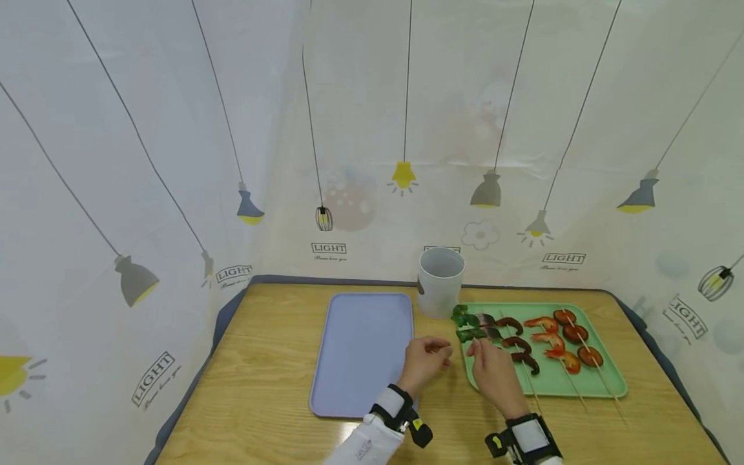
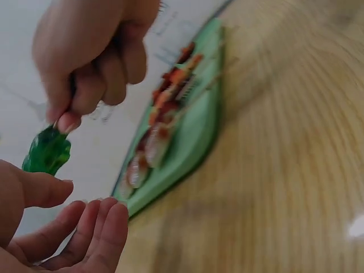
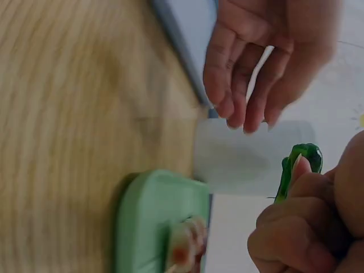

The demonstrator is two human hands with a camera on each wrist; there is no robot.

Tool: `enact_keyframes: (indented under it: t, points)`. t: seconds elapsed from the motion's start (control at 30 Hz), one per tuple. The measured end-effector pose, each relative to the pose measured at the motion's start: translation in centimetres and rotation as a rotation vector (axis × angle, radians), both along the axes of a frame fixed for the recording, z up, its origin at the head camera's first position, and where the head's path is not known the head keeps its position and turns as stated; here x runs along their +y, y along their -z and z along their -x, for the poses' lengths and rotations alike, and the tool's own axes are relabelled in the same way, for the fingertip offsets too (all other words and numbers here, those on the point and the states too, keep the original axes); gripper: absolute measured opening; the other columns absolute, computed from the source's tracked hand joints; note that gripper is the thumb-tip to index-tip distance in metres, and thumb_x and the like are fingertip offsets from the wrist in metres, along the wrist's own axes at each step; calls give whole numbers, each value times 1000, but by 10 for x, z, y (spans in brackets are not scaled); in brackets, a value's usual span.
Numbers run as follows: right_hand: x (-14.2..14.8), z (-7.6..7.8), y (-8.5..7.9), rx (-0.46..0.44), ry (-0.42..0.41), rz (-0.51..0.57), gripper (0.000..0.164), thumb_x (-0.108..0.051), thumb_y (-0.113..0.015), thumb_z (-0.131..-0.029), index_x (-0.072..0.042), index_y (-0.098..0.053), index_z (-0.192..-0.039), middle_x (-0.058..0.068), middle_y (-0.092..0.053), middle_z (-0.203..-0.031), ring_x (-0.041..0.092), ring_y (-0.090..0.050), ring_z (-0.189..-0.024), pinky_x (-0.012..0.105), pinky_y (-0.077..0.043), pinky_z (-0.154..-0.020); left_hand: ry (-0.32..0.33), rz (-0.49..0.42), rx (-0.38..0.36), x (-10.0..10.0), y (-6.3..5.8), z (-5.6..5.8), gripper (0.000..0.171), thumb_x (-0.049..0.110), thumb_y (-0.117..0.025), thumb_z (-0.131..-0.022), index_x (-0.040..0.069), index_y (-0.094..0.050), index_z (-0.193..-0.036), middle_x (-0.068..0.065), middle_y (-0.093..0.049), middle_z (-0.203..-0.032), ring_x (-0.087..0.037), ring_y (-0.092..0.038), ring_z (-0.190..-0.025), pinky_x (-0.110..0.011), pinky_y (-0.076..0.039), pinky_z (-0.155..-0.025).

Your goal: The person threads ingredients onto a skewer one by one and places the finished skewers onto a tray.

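My right hand (image 1: pixel 496 374) grips a skewer with glossy green vegetable pieces (image 1: pixel 469 334) at its far end, most of the stick hidden by the fist. In the left wrist view a green piece (image 2: pixel 48 151) juts out just past the right fingertips. My left hand (image 1: pixel 427 360) is beside it, fingers gently bent and nothing between them, over the right edge of the lilac tray (image 1: pixel 363 355). On the green tray (image 1: pixel 549 385) lie skewers of mushrooms (image 1: pixel 575 334), shrimps (image 1: pixel 546 339), dark curled pieces (image 1: pixel 516 344) and pale fish-like pieces (image 1: pixel 493 332).
Behind the hands a white cup (image 1: pixel 440 290) stands upright between the two trays, near the back edge of the wooden table (image 1: pixel 256 387). A cloth printed with lamps (image 1: pixel 372 116) hangs behind the table. Several stick ends reach over the green tray's front rim.
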State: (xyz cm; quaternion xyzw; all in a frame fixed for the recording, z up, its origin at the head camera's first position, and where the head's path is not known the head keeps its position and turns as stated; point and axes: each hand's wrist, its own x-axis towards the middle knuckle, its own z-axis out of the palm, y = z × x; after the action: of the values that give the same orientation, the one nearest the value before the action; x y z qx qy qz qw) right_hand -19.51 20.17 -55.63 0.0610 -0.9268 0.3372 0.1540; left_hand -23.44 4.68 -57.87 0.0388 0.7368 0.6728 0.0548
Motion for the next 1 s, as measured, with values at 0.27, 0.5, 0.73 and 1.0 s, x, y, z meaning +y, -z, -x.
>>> enact_keyframes:
  t: [0.27, 0.5, 0.73, 1.0]
  points:
    - [5, 7, 31, -139, 86, -59, 38, -15, -38, -111, -1, -65, -88, 10, -62, -68, 19, -55, -55, 35, -44, -50, -82, 283, 126, 29, 34, -3, 16, 4, -75, -84, -1, -78, -99, -4, -74, -75, -2, -63, -62, -18, -52, -54]
    - [6, 8, 44, -170, 92, -109, 39, -15, -38, -111, -1, -60, -82, 10, -59, -67, 22, -56, -56, 35, -42, -49, -98, 368, 165, 40, 41, -4, 16, 2, -77, -83, -1, -80, -98, -4, -75, -75, -4, -65, -65, -16, -51, -57]
    - [7, 8, 46, -190, 153, -175, 38, -18, -41, -109, -1, -58, -80, 16, -59, -66, 34, -61, -59, 44, -44, -48, -93, 412, 203, 43, 47, 2, 17, 3, -76, -82, 4, -82, -97, 1, -73, -70, -3, -63, -62, -15, -50, -57]
    - [5, 7, 40, -188, 161, -215, 29, -18, -53, -103, -2, -62, -81, 20, -63, -71, 38, -64, -62, 51, -48, -49, -102, 394, 203, 42, 51, 5, 15, 1, -74, -78, 4, -82, -91, 2, -71, -66, 2, -55, -58, -13, -45, -53]
